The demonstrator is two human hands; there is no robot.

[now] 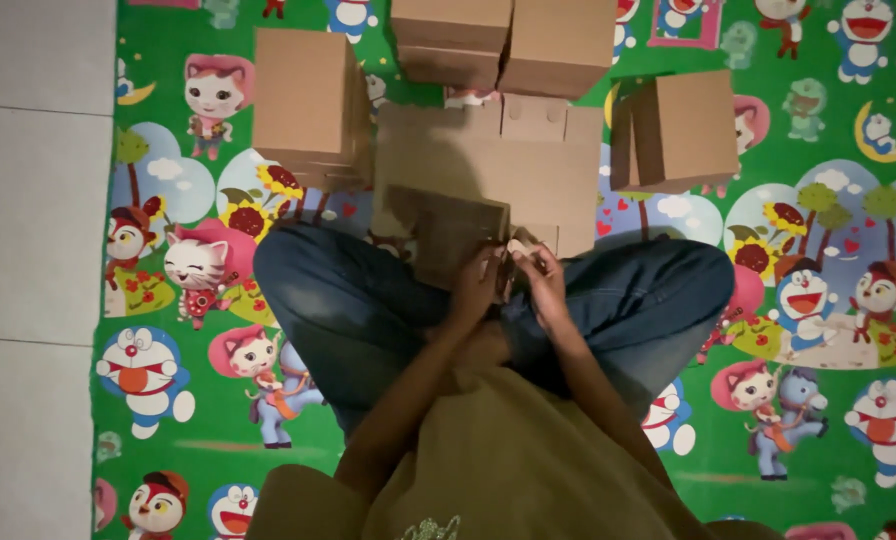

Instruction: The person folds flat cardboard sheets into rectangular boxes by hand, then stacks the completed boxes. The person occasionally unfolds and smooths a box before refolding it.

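Seated cross-legged on the cartoon-print floor mat (818, 130), I pinch the near edge of a flat cardboard box blank (488, 185) with both my left hand (478, 285) and right hand (540, 280); it looks light, stiff, easily creased, so best gripped along folds.

Top boxes (503, 40) cropped; finger grip perhaps shadowed

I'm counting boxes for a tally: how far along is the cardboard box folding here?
Done: four folded brown boxes stand on the cartoon mat, one at the left, two at the top, one at the right. In hand: the left hand and right hand both grip a flat cardboard piece over the lap. Left: a flat cardboard sheet lies unfolded beyond the knees.
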